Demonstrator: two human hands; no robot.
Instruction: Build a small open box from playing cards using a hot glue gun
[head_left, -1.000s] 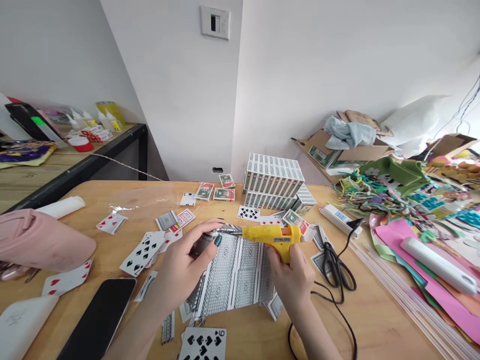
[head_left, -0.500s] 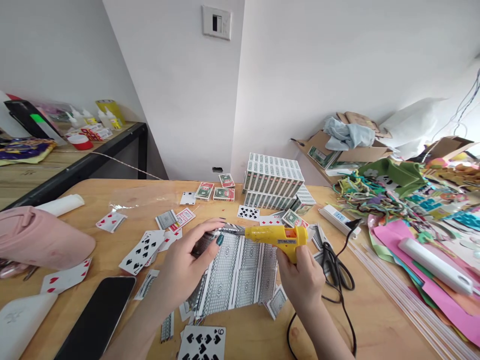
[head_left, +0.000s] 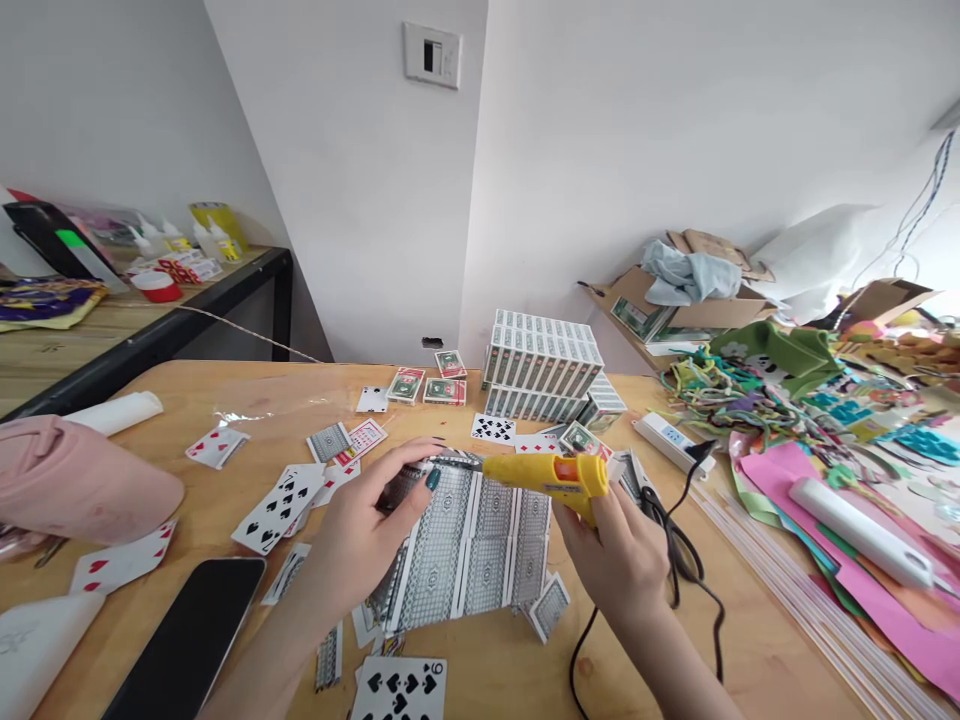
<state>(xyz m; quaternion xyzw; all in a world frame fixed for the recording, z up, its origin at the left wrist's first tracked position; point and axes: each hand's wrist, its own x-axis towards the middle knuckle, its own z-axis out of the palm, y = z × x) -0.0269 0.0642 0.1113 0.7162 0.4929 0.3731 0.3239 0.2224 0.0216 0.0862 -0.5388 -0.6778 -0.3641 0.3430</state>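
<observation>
Left fingers (head_left: 413, 507) on grey-patterned card structure (head_left: 487, 548), white-striped, far side unclear

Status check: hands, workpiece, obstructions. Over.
Left hand gripping grey-patterned playing-card structure. Right hand holding yellow plastic glue gun. Black cable nearby.

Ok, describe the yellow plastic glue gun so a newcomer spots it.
On the light wooden table, find the grey patterned card structure, front and centre. At its upper right, the right hand grips the glue gun, bright yellow against that grey.
</observation>
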